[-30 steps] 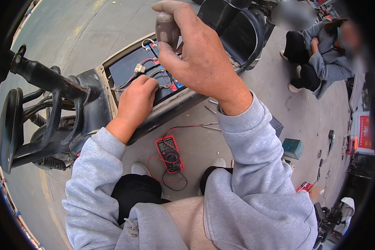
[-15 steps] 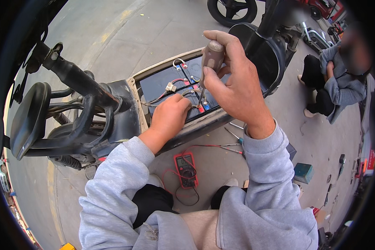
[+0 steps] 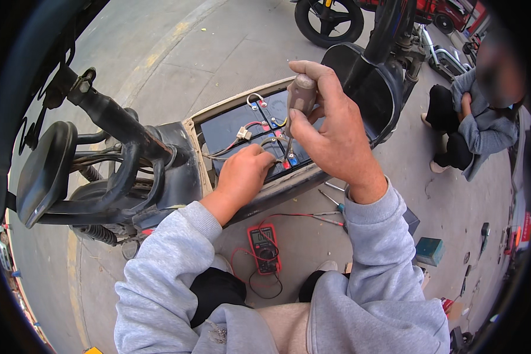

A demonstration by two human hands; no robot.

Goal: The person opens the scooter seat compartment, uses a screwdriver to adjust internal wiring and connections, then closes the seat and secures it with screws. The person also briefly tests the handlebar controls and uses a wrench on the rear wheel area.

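Wraps the right hand (image 3: 341, 130) round a brown-handled screwdriver (image 3: 301, 96), pointing down at battery terminals (image 3: 293, 160); curls the left hand (image 3: 245, 174) over black batteries (image 3: 223, 131) in the scooter (image 3: 178, 150), cannot tell whether grasping anything; below, on the floor (image 3: 307, 251), a red multimeter (image 3: 265, 250); farther right, a person (image 3: 482, 127).

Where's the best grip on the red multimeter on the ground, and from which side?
The multimeter lies face up, longer than wide: I'd span its middle, gripping the long red sides, coming from above. Test leads loop over and around it, so keep them clear.
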